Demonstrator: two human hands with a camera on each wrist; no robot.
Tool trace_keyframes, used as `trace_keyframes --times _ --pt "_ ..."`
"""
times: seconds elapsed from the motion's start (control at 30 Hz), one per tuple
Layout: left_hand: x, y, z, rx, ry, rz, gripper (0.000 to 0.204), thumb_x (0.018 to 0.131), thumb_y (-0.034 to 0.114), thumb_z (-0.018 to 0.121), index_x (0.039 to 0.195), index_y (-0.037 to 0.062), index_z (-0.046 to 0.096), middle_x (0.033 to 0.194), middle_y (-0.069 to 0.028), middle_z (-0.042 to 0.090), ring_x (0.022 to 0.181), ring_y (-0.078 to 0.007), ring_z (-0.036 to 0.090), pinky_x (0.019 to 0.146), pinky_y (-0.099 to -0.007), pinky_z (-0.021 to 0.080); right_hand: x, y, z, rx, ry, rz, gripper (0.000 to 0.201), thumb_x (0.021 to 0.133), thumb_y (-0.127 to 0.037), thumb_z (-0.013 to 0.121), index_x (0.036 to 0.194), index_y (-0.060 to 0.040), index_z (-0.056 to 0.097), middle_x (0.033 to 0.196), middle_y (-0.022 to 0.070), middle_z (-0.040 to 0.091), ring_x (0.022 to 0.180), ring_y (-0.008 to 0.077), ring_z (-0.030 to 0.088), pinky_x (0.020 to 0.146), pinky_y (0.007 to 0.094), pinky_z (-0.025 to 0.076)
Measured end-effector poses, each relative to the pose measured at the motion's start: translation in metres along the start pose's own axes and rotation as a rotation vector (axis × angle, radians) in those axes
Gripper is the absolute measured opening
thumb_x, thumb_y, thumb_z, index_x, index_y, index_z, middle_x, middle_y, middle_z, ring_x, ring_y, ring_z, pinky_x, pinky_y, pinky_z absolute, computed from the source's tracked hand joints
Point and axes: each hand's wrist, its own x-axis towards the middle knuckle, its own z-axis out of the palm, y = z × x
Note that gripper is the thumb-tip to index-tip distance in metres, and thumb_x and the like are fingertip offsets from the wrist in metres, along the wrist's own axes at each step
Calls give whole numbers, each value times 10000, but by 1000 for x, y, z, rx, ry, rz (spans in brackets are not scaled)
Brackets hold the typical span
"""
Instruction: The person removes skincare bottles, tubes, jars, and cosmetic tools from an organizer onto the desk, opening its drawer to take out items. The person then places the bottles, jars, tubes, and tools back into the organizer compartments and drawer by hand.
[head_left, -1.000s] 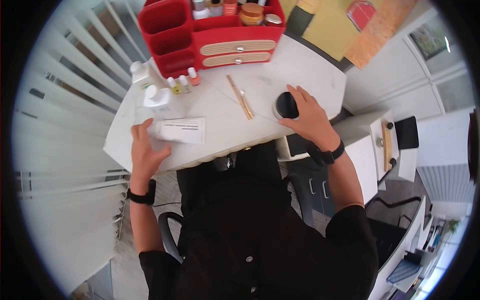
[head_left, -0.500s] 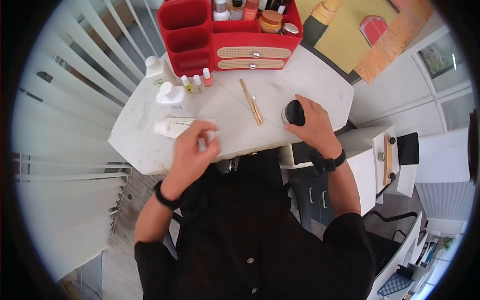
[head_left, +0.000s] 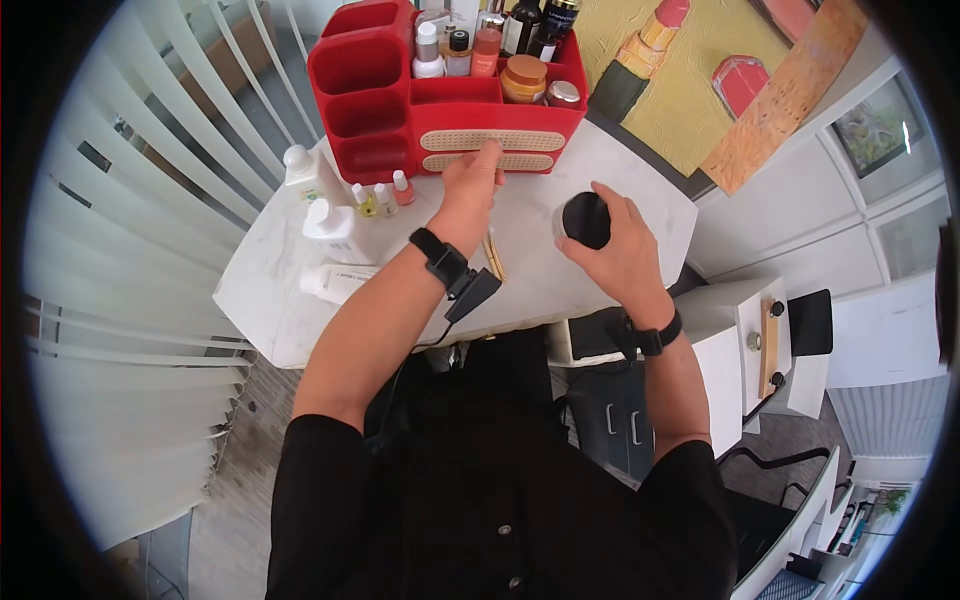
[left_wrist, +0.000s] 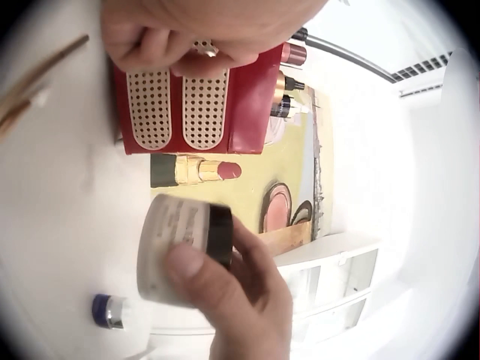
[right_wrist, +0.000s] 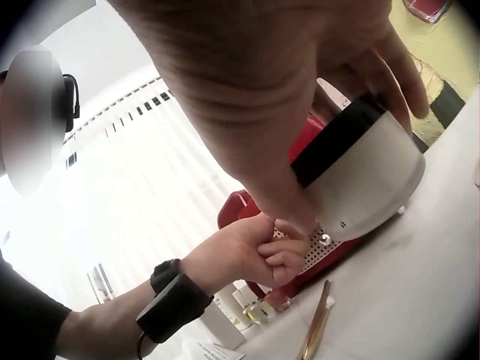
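Observation:
My right hand point(head_left: 622, 245) holds a white jar point(right_wrist: 371, 176) with a black lid point(head_left: 586, 220), fingers and thumb round its side, over the right of the table. The left hand point(head_left: 470, 190) reaches to the two mesh-fronted drawers point(left_wrist: 204, 112) of a red organizer point(head_left: 365, 120). Its fingers are bent close by a small silver knob point(left_wrist: 210, 51); I cannot tell whether they pinch it. Below the left hand lie slim gold sticks point(head_left: 495, 260), partly covered by it. A white tube point(head_left: 335, 280) lies beside the left forearm.
White pump bottles point(head_left: 335, 230) and several small nail polish bottles point(head_left: 403, 188) stand left on the white table point(head_left: 650, 215). Jars and bottles point(head_left: 525, 78) fill the organizer's top. A picture with a painted lipstick point(head_left: 650, 45) is behind it. Blinds point(head_left: 130, 260) hang at the left.
My left hand has moved from beside the white tube, across the table and forward to the organizer's drawers. The right hand has stayed at the jar.

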Motion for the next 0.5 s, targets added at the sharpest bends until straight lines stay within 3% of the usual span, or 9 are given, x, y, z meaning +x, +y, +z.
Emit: trace_keyframes --times 0.17,0.23,0.3,0.5 --pt "4 2 6 -58 26 -11 215 827 304 708 822 114 607 701 10 545 545 -95 412 495 -281 301 24 -9 -6 22 23 -37 791 714 -312 868 1375 -20 546 1115 216 656 986 383 686 848 440 567" --pt "6 -2 10 -5 88 38 254 891 354 699 930 105 667 688 67 484 541 -41 358 503 -244 252 32 -12 -5 45 31 -44 790 714 -305 869 1376 -20 545 1131 219 657 1005 380 683 861 438 565" --pt "4 -8 9 -1 92 48 266 897 359 696 942 98 669 688 66 483 553 -43 366 509 -244 259 38 -13 -3 94 95 -104 792 712 -289 871 1379 -20 540 1166 223 656 1044 379 675 891 436 558" --pt "-38 -20 4 -27 65 13 269 921 349 683 971 85 667 676 59 483 553 -43 369 510 -250 269 58 -31 -10 139 99 -153 764 712 -286 868 1354 -17 554 1208 225 654 1089 382 662 927 436 545"
